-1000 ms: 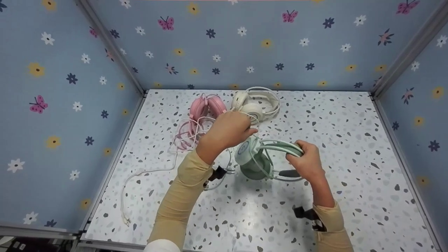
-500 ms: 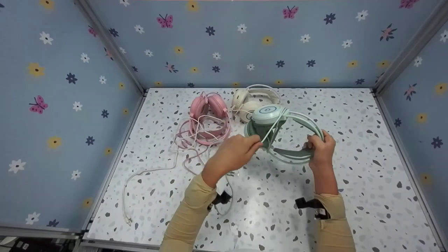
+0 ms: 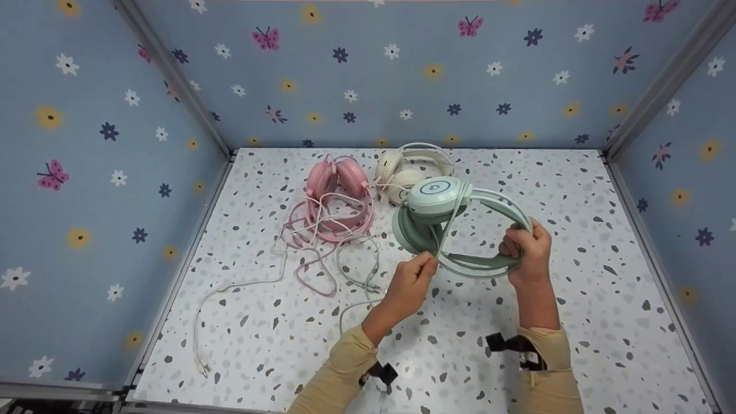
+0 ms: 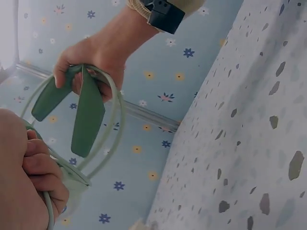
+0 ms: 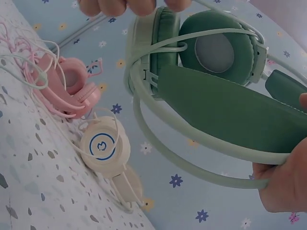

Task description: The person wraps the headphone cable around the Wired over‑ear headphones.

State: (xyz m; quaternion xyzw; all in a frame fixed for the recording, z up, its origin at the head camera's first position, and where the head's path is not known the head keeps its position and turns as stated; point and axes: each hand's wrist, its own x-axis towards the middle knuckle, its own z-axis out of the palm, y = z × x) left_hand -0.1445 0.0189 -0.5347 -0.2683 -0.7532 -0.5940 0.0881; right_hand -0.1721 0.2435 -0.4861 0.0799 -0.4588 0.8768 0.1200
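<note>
Pale green headphones (image 3: 434, 201) are held up above the table, tilted, with the ear cups to the left. My right hand (image 3: 530, 256) grips the headband arch; in the right wrist view its dark green padded strap (image 5: 225, 112) shows, and the fingers are partly cut off. My left hand (image 3: 409, 286) sits just below the ear cups, fingers curled round the green cable (image 3: 452, 221). That cable crosses over the upper cup and loops about the cups. In the left wrist view a stretch of cable (image 4: 48, 208) comes out under the curled left fingers.
Pink headphones (image 3: 339, 201) lie at the back left, with tangled pink and white cords around them. Cream headphones (image 3: 417, 164) lie beside them near the back wall. A white cord (image 3: 236, 284) trails to the front left. Flowered panels (image 3: 368, 75) enclose the speckled table (image 3: 575, 299).
The green headphones were raised and turned from low over the table, the right hand still on the headband. My left hand came down and toward the front, drawing the cable across the cups.
</note>
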